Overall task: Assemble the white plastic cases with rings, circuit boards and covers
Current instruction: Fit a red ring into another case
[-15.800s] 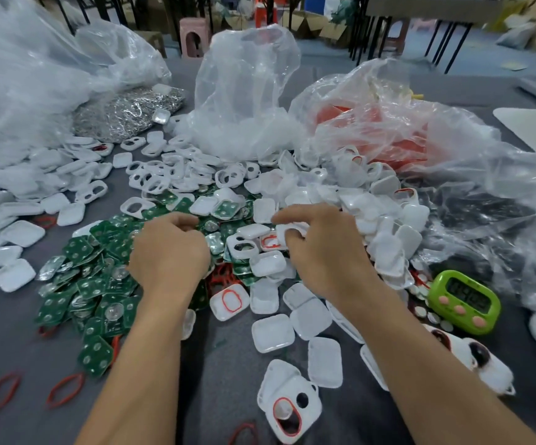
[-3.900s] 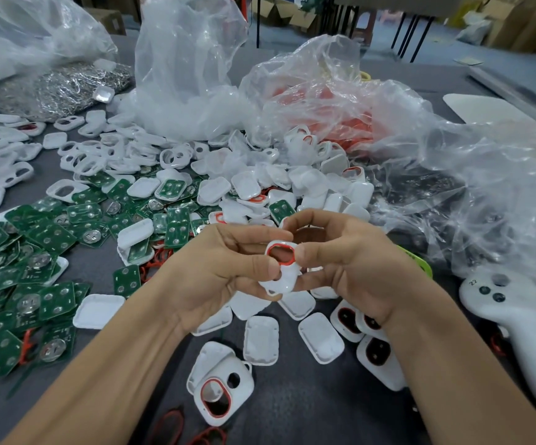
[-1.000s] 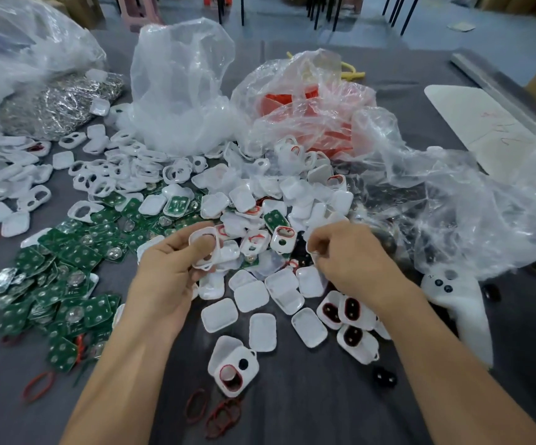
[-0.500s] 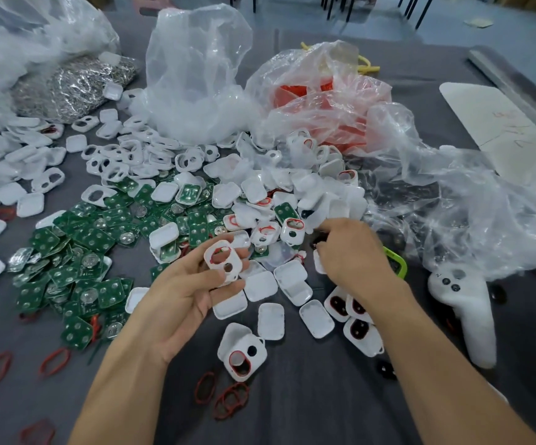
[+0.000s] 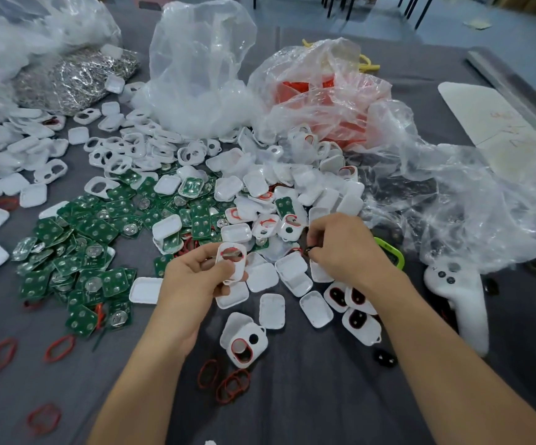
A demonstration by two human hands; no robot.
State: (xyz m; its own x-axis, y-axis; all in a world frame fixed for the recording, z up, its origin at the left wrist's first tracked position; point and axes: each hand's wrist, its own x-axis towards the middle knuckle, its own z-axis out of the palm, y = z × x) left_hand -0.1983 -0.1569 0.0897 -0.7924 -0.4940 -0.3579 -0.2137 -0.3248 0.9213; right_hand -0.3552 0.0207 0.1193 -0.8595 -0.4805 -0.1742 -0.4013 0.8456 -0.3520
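Case (image 5: 232, 263), red ring (image 5: 230, 252) seated, is pinched by fingers (image 5: 204, 253) of the left hand (image 5: 192, 284) above the counter (image 5: 292, 412); the right hand (image 5: 347, 248), fingers curled, pinches a small dark piece (image 5: 309, 250) in the pile. Ring step looks done; next, that piece likely needs seating squarely in the case.

Near the top of the white controller (image 5: 456, 303), a tiny dark mark resembling a "2", too small to read for certain. On the white sheet (image 5: 485, 123) at the far right, faint reddish handwriting, blurred beyond reading. Nothing legible on the green circuit boards (image 5: 99, 228) or white cases (image 5: 292, 277).
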